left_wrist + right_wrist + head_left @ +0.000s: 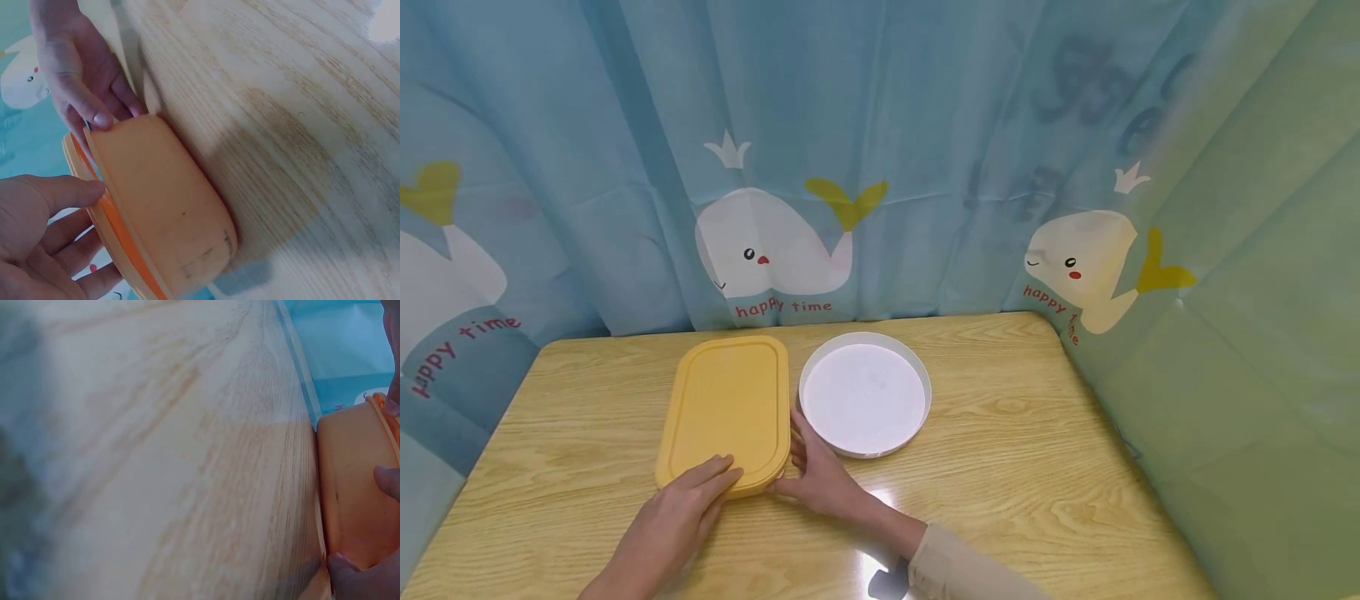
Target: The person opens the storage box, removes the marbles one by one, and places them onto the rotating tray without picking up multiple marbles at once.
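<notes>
Two hands at the near end of a lidded yellow box (159,200).
From the head, the box stands on the counter (1015,467), left of a round white tray (865,396); the left hand (677,512) lies over the near edge of the lid (730,408), the right hand (823,483) at the box's near right corner. In the left wrist view, the left hand's grip is narrow, thumb at the lid's edge, fingers against its top; a slim gap seems to show beneath. In the right wrist view, the right hand's grip is part-open about the box, thumb on its side, a fingertip low by the base. The step looks like working the lid's edge, loosening or seating I cannot tell; the next move calls for a steady box.
</notes>
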The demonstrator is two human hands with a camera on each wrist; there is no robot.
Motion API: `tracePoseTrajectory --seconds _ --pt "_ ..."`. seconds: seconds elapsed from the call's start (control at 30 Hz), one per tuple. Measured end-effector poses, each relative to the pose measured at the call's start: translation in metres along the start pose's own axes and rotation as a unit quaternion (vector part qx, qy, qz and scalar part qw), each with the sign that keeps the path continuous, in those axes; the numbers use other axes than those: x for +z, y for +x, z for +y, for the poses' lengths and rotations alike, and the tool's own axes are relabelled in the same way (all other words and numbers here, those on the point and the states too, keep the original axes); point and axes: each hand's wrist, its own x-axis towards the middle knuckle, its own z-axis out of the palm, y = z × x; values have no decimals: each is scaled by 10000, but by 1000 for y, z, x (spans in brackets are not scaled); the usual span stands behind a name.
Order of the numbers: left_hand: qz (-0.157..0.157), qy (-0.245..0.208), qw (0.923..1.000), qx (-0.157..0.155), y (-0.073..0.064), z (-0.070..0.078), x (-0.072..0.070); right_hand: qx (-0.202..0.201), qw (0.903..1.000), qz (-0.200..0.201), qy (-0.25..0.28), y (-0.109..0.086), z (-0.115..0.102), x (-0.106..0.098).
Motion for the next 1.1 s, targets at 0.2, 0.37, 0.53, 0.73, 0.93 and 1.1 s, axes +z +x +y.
tracePoseTrajectory --seconds 0.2,0.37,0.53,0.73,0.93,1.1 --pt "128 36 9998 154 0 -2 -1 -61 10000 -13 40 0 -1 0" --pt "209 77 9994 268 1 -2 -2 -31 10000 -4 -30 0 -2 0" --pt "204 181 9992 298 2 -1 -4 68 9999 4 -77 -1 -2 0" --pt "320 217 9986 352 3 0 -5 87 9999 7 -60 -1 -1 -1" --pt "518 228 9972 478 4 1 -6 57 10000 24 -38 -1 -1 0" --pt "725 222 9956 547 4 1 -5 39 9999 66 -87 -1 1 1"
